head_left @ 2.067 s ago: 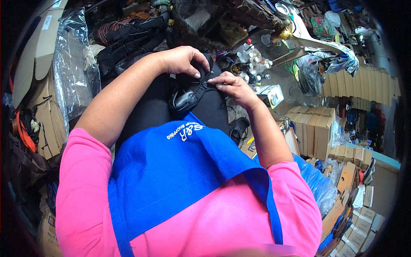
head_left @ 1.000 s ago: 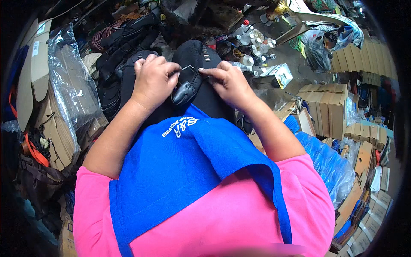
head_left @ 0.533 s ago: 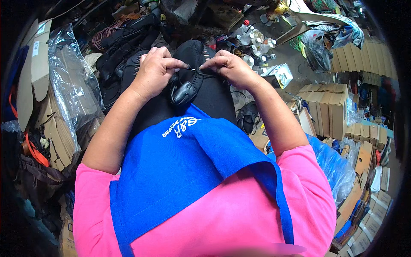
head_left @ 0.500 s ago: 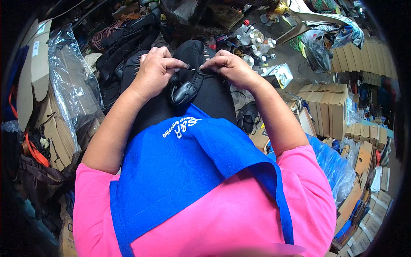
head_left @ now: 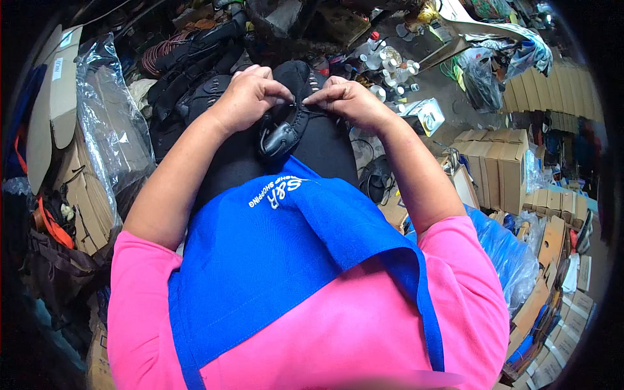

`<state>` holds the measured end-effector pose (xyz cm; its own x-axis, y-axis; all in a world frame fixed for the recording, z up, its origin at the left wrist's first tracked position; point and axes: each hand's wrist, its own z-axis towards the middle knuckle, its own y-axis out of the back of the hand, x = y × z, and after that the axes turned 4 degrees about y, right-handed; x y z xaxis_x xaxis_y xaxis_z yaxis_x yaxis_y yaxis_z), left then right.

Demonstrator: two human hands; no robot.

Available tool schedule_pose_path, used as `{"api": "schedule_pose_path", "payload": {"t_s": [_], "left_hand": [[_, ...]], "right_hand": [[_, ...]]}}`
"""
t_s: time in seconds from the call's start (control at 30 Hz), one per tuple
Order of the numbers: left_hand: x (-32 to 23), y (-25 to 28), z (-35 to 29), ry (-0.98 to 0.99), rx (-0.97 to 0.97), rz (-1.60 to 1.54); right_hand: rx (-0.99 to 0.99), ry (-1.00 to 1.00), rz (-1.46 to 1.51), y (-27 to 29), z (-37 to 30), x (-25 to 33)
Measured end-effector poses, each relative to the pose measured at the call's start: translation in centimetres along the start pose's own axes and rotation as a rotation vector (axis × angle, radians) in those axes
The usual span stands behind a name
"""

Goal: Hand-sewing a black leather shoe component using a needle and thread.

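A black shoe (head_left: 282, 140) lies across my lap with its shiny, smooth end towards me. Pale stitches (head_left: 313, 80) run along its far right edge. My left hand (head_left: 250, 97) is closed in a pinch at the shoe's opening, on a thin needle-like piece that barely shows at the fingertips. From the other side, my right hand (head_left: 351, 104) pinches thumb and finger together close to the shoe's right edge; what lies between them is too small to make out. Both sets of fingertips are close together over the shoe.
Dark shoes and shoe parts (head_left: 175, 91) are heaped left of my legs. Plastic bottles (head_left: 390, 58) stand beyond my right hand, near a tin (head_left: 422, 116). Cardboard boxes (head_left: 500, 166) are stacked at the right. Clear plastic (head_left: 120, 123) covers a stack at the left.
My left hand has shifted right and its fingertips are nearer the right hand's. The thin piece at its fingertips shows less. My right hand and the shoe have hardly moved.
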<state>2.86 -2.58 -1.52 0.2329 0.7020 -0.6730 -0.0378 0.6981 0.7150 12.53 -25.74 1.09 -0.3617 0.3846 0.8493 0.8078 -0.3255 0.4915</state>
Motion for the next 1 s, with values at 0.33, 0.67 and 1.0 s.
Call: {"api": "schedule_pose_path", "payload": {"t_s": [0.33, 0.67, 1.0], "left_hand": [[-2.8, 0.4, -2.1, 0.335, 0.043, -0.153], [-2.0, -2.8, -0.8, 0.511, 0.061, -0.578], [-2.6, 0.8, -1.7, 0.286, -0.031, -0.019]], "right_hand": [[-0.149, -0.157, 0.111, -1.4, -1.7, 0.8], [-0.252, -0.125, 0.227, -2.9, -0.5, 1.2], [-0.199, -0.183, 0.277, -0.4, -1.5, 0.2]]}}
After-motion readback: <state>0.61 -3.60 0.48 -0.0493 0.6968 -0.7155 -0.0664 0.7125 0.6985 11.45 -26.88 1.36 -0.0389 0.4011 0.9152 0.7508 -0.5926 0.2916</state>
